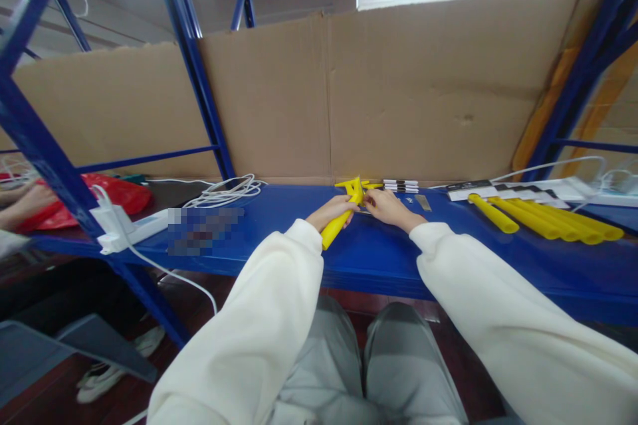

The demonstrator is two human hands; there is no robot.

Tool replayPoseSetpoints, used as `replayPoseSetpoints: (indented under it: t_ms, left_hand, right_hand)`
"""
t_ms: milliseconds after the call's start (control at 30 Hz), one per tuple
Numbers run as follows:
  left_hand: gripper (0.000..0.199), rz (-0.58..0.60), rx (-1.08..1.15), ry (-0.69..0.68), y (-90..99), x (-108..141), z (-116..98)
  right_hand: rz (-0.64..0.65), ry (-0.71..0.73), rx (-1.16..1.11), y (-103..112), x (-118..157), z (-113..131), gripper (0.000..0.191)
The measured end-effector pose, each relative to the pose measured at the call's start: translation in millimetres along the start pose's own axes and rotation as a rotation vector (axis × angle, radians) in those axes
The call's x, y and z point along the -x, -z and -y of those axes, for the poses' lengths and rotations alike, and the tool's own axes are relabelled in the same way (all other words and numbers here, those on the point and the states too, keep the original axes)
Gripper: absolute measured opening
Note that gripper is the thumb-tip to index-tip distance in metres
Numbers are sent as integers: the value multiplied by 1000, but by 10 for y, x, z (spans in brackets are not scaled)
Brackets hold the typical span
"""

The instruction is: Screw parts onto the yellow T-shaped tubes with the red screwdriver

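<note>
My left hand (333,210) is closed around a yellow tube-shaped handle (335,231), which slants toward me and has a wider, forked-looking yellow head at its far end. Beside that head, my right hand (391,207) has its fingers pinched together. Whatever sits between those fingertips is too small to make out. Just behind the hands lie more yellow pieces (371,184), partly hidden. A small stack of black-and-white packets (401,185) is right of them, and a flat grey metal plate (423,202) rests near my right wrist.
Several yellow handles (548,219) lie in a row at the right of the blue shelf (279,212), by black-and-white strips. A white power strip (144,229) and coiled cable (226,191) are at left. Cardboard (399,93) stands behind. Another person's hand (30,202) touches a red bag (117,200).
</note>
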State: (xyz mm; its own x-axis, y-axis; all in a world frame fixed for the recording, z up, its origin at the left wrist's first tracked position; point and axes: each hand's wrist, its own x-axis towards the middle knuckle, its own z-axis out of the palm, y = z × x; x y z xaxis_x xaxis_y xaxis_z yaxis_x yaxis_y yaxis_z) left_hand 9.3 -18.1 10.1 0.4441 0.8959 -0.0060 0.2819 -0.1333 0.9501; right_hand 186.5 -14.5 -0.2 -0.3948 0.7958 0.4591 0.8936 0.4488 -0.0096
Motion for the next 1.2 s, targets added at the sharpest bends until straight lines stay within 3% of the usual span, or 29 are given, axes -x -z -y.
replayPoseSetpoints:
  t_ms: [500, 933, 1200]
  left_hand:
    - [13, -7, -16, 7, -21, 79, -40]
    - [18, 19, -67, -6, -62, 151, -86]
    - [18, 30, -83, -1, -66, 137, -64]
  right_hand:
    - [2, 71, 16, 34, 34, -4, 18]
    - [130, 144, 249, 212, 103, 158, 22]
    - [89, 229, 270, 167, 91, 104, 20]
